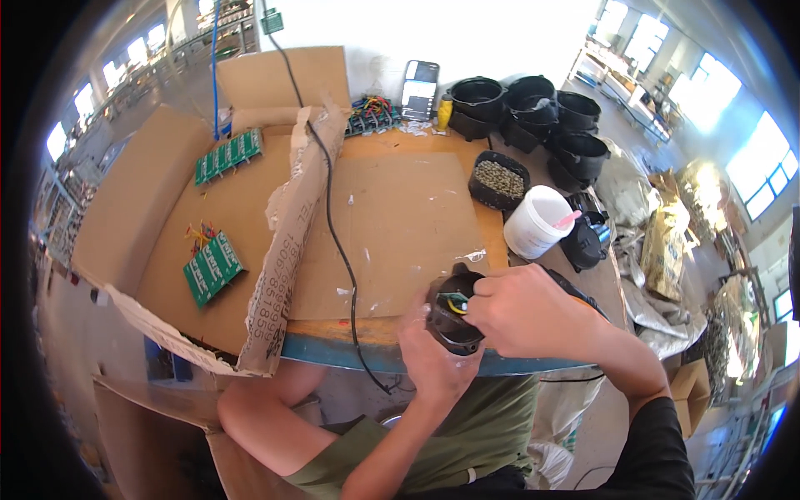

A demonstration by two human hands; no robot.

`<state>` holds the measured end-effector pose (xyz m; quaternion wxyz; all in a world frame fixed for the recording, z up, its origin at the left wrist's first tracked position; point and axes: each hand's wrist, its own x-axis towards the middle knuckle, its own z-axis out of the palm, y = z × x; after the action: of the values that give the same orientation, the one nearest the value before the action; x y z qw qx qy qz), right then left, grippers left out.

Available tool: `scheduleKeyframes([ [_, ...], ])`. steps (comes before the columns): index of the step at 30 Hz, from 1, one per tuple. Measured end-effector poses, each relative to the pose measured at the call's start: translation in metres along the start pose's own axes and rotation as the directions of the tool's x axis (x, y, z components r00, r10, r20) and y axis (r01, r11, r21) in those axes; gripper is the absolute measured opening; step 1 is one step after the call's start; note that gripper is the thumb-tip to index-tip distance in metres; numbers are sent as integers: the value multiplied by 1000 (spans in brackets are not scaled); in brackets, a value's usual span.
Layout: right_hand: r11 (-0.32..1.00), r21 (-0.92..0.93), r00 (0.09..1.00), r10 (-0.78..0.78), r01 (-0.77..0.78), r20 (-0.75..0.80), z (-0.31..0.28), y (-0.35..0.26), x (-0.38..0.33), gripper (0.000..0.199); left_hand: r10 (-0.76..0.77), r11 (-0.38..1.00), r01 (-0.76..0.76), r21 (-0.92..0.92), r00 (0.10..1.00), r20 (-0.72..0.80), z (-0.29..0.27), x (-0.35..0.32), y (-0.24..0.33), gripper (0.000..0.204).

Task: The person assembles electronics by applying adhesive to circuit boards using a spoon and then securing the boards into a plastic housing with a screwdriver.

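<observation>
My left hand (432, 357) is wrapped round a black round plastic housing (457, 337), held tilted at the table's near edge with its mouth up. Inside the housing a small green circuit board (451, 297) shows, with a yellow wire (457, 307) by it. The fingers of my right hand (525, 307) are closed and reach into the housing's mouth beside the wire. What they pinch is hidden behind the knuckles.
At left, an open cardboard box (162, 275) holds green boards (214, 268). A black cable (330, 200) crosses the cardboard sheet (400, 217). Right of it stand a tub of granules (498, 180), a white bucket (533, 227) and several black housings (579, 154). A phone (419, 87) leans behind.
</observation>
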<state>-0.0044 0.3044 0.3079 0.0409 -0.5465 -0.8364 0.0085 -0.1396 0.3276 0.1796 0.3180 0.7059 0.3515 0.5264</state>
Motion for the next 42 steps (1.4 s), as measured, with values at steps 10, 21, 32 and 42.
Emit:
scheduleKeyframes([
  [10,993,-118,975,36,-10,221,-16,-8,33,15,61,996,-56,75,996,-71,9,-7,-13,87],
  [21,995,-92,950,6,24,313,-19,-4,50,13,12,996,-7,85,998,-63,10,-11,-13,92],
  [32,985,-172,938,69,-10,339,16,3,54,20,-89,974,93,208,996,-27,16,-14,-10,102],
  [42,455,376,383,888,-807,-254,30,15,-122,49,-78,987,54,-154,986,-148,-66,52,15,84],
])
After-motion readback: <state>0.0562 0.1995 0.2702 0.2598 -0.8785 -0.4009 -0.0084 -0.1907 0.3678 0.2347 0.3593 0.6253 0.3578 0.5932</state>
